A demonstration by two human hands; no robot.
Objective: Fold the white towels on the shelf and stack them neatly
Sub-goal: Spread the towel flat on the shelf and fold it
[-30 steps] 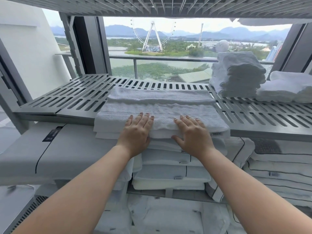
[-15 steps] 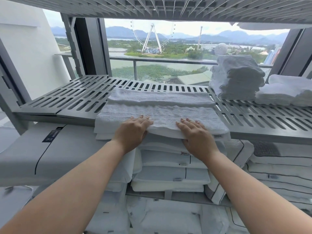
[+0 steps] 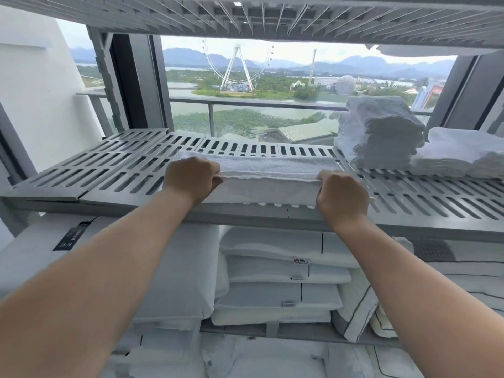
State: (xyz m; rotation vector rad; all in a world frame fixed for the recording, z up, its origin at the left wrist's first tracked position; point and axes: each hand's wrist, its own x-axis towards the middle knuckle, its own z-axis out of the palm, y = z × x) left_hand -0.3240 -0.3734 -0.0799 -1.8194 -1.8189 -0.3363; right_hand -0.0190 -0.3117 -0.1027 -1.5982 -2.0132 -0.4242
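On the middle of the slotted grey shelf [image 3: 109, 170], a single white towel [image 3: 272, 175] lies as a long band running left to right, its near side doubled over. The left hand [image 3: 191, 178] grips one end of that raised upper layer with curled fingers, and the right hand [image 3: 342, 195] pinches the other end the same way, so both hold cloth and nothing else. This looks like the lengthwise fold in progress. The next move probably calls for carrying both ends back evenly so the edges meet square, then flattening the band before folding it across. To the right on the same shelf stand two piles of white towels: a tall folded stack [image 3: 379, 132] of several layers, too soft-edged to count exactly, and just beside it a lower, looser heap [image 3: 461, 154]. So there are one towel in work, two piles and two hands. Below the shelf, at least four pillows [image 3: 283, 268] are stacked in the central column, with more bedding on either side.
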